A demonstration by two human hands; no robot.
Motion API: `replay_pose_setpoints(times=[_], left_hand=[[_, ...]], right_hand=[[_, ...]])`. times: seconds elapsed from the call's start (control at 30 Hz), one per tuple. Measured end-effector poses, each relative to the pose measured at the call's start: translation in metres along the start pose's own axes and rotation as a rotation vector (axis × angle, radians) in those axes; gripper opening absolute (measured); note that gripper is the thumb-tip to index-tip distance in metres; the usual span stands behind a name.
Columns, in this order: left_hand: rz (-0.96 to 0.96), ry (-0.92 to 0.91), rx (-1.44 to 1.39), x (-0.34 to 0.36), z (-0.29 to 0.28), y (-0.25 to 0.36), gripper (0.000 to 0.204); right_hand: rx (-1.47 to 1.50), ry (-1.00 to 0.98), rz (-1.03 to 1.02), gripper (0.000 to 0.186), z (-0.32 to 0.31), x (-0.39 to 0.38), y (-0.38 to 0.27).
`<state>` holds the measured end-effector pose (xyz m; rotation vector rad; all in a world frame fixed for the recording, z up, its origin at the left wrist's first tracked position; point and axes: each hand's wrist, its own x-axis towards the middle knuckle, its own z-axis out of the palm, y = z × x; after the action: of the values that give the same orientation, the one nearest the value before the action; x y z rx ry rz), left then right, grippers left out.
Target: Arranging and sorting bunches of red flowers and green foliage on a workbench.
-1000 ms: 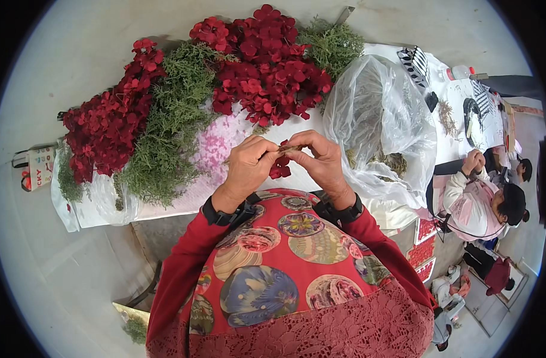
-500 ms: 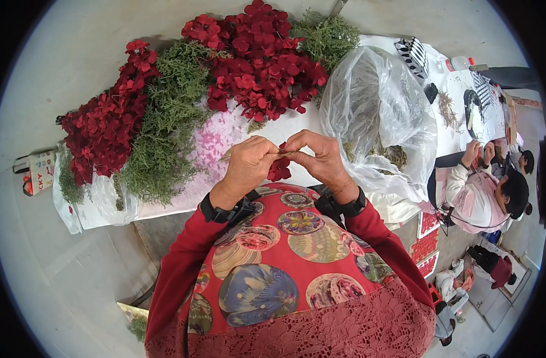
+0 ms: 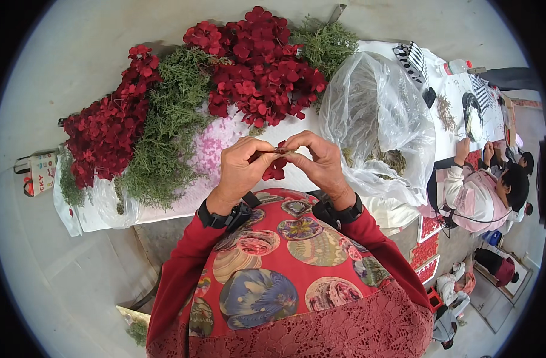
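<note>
Between my fingertips, above the near edge of the white-covered table (image 3: 294, 127), is a dark red flower (image 3: 275, 169); its petals hang below my fingers. My left hand (image 3: 243, 167) pinches a thin brownish stem part of it from the left. From the right my right hand (image 3: 318, 162) pinches the same piece with thumb and forefinger, so the hands nearly meet. What lies right inside the pinches is too small to make out. Beyond my hands lies a large heap of dark red flowers (image 3: 264, 71), with green sprigs (image 3: 168, 125) to its left.
A second red flower bunch (image 3: 102, 134) lies far left, and pink bits (image 3: 216, 143) are scattered on the cover. Right of my hands stands a clear plastic bag (image 3: 374, 101) holding dried plant matter. A bottle (image 3: 458, 66) lies behind it. Other people (image 3: 479, 194) work at the right.
My left hand has shifted slightly, its fingers rolling on the stem. The flower has turned a little and moved left. A person's hands at the right have moved apart.
</note>
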<state>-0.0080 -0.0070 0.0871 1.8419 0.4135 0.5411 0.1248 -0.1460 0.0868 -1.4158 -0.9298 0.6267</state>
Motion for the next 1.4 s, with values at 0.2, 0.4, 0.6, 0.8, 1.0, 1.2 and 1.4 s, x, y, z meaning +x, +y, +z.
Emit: replay_pose_setpoints(times=[0.2,0.4,0.6,0.8,1.0,1.2,1.4], left_hand=[[0.190,0.038,0.075,0.003,-0.005,0.005,0.011],[0.206,0.029,0.130,-0.001,-0.005,0.011,0.011],[0.153,-0.048,0.066,0.008,-0.012,-0.013,0.011],[-0.174,0.207,0.417,0.047,-0.044,-0.106,0.023],[-0.280,0.231,0.538,0.066,-0.011,-0.176,0.028],[-0.299,0.305,0.252,0.062,-0.007,-0.157,0.028],[0.110,0.212,0.576,0.039,-0.047,-0.097,0.019]], right_hand=[[0.066,0.030,-0.088,0.012,0.002,0.001,-0.006],[-0.074,-0.006,-0.110,0.013,0.001,-0.002,-0.010],[-0.068,-0.027,-0.044,0.012,0.001,-0.007,0.004],[-0.080,0.122,0.104,0.011,-0.016,-0.016,0.023],[-0.063,0.177,0.145,0.012,-0.022,-0.030,0.033],[-0.146,0.256,0.194,0.012,-0.024,-0.036,0.032],[-0.069,0.393,0.233,0.013,-0.004,-0.020,0.026]])
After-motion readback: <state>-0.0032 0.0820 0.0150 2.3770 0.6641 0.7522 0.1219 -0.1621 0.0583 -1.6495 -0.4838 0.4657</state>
